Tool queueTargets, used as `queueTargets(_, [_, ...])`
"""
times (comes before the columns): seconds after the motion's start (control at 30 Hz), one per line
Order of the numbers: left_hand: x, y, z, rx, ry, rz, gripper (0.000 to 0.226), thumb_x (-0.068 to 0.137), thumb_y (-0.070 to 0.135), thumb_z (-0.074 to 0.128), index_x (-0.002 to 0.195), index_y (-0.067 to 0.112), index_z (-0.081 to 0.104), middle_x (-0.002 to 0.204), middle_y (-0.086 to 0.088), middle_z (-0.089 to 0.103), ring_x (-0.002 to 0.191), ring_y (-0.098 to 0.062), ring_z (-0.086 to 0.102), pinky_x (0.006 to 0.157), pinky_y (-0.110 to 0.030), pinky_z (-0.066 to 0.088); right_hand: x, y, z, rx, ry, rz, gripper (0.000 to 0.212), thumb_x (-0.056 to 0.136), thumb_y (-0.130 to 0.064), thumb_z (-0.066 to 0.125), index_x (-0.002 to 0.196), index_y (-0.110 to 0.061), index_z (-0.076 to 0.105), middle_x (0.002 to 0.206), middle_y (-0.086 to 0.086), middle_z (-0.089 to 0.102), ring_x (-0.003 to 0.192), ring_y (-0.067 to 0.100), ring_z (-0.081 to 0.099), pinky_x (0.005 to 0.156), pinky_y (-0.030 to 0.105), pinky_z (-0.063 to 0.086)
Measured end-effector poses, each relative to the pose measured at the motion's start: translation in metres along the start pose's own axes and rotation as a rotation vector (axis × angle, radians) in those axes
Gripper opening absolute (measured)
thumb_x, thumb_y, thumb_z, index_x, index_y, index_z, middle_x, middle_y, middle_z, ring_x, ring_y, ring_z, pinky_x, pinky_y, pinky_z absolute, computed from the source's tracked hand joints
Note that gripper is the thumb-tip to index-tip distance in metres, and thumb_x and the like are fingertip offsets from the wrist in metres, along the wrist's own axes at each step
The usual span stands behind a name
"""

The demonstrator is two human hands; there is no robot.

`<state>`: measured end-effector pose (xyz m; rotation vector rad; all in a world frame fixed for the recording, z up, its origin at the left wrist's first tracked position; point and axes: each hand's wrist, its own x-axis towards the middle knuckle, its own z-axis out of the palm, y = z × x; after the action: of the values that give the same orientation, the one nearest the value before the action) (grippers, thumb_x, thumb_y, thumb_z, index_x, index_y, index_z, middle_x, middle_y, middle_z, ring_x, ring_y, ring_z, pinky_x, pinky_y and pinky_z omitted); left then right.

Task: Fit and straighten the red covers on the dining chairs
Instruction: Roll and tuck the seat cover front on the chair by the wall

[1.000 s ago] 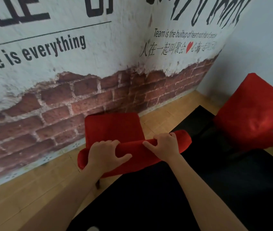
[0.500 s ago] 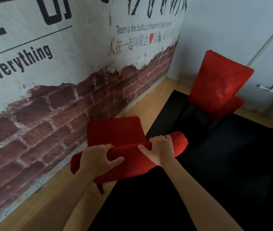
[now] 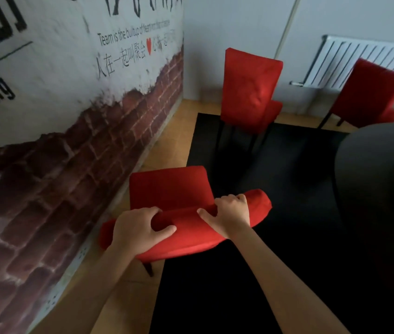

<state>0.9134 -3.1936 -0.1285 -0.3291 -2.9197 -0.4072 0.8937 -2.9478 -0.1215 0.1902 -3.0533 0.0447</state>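
**Both hands on the chair back**

My left hand [image 3: 140,229] grips the top of the near chair [image 3: 169,189] toward its left end, fingers curled over the far side of the padded edge and thumb stretched along the near face. My right hand [image 3: 230,213] holds the same edge toward its right end, knuckles up, fingers hooked over the top, thumb pointing left across the fabric. Between the two hands the red cover [image 3: 186,227] lies in a soft fold along the top of the back. Beyond my hands the covered seat shows, facing away from me toward the brick-print wall [image 3: 70,153].

The chair stands at the left edge of the black rug [image 3: 275,189], one dark leg on the wooden floor [image 3: 167,145] below my left wrist.

A second chair [image 3: 251,90] in red stands at the rug's far edge, well apart, its cover creased in the middle of the back. A third chair [image 3: 369,92] stands to the right near the white radiator [image 3: 359,61]. A dark round table [image 3: 364,165] fills the right side.
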Motion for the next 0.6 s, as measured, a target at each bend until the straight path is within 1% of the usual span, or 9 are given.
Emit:
queueTargets(0.07, [-0.009,-0.001,-0.001,-0.003,0.004,0.036,0.067,0.064,0.085,0.037,0.095,0.034,0.067,0.079,0.014,0.067,0.076,-0.007,0.065,0.061,-0.023,0.041,-0.014,-0.005,0.0,-0.007,0.001,0.037,0.066,0.073,-0.079,0.013,0.065,-0.024,0.049,0.061,-0.01,0.042,0.074,0.016,0.054,0.092,0.037,0.033])
queueTargets(0.2, [-0.026,-0.005,0.0,-0.037,-0.008,0.099,0.065,0.066,0.086,0.037,0.093,0.034,0.066,0.076,0.015,0.066,0.073,-0.006,0.064,0.061,-0.024,0.045,-0.041,-0.016,0.0,0.008,0.001,0.116,0.066,0.072,-0.079,0.013,0.064,-0.025,0.049,0.061,-0.01,0.041,0.077,0.016,0.056,0.094,0.038,0.033])
queueTargets(0.27, [-0.036,-0.006,-0.003,-0.038,-0.015,0.128,0.066,0.067,0.086,0.036,0.093,0.034,0.066,0.077,0.014,0.066,0.073,-0.006,0.064,0.062,-0.024,0.045,-0.055,-0.022,-0.001,0.008,-0.023,0.156,0.066,0.074,-0.079,0.017,0.067,-0.024,0.054,0.065,-0.009,0.047,0.081,0.016,0.057,0.096,0.037,0.032])
queueTargets(0.37, [-0.057,0.0,-0.005,-0.044,-0.039,0.166,0.066,0.068,0.084,0.036,0.094,0.032,0.066,0.08,0.012,0.067,0.074,-0.009,0.065,0.066,-0.028,0.05,-0.08,-0.029,0.0,0.0,-0.039,0.217,0.069,0.078,-0.077,0.021,0.077,-0.023,0.062,0.078,-0.005,0.062,0.089,0.017,0.058,0.1,0.037,0.031])
queueTargets(0.47, [-0.081,0.005,-0.004,-0.028,-0.041,0.196,0.067,0.069,0.084,0.035,0.093,0.03,0.065,0.08,0.012,0.066,0.074,-0.011,0.065,0.067,-0.033,0.052,-0.104,-0.035,0.001,-0.021,-0.047,0.271,0.069,0.081,-0.076,0.022,0.082,-0.021,0.063,0.085,-0.002,0.065,0.093,0.017,0.058,0.103,0.037,0.031])
queueTargets(0.6, [-0.102,0.007,-0.003,0.026,-0.028,0.235,0.07,0.071,0.083,0.036,0.093,0.024,0.067,0.079,0.008,0.067,0.069,-0.016,0.064,0.062,-0.033,0.052,-0.125,-0.046,-0.002,-0.043,-0.076,0.304,0.067,0.085,-0.075,0.025,0.087,-0.02,0.064,0.092,-0.001,0.066,0.099,0.019,0.057,0.104,0.038,0.03])
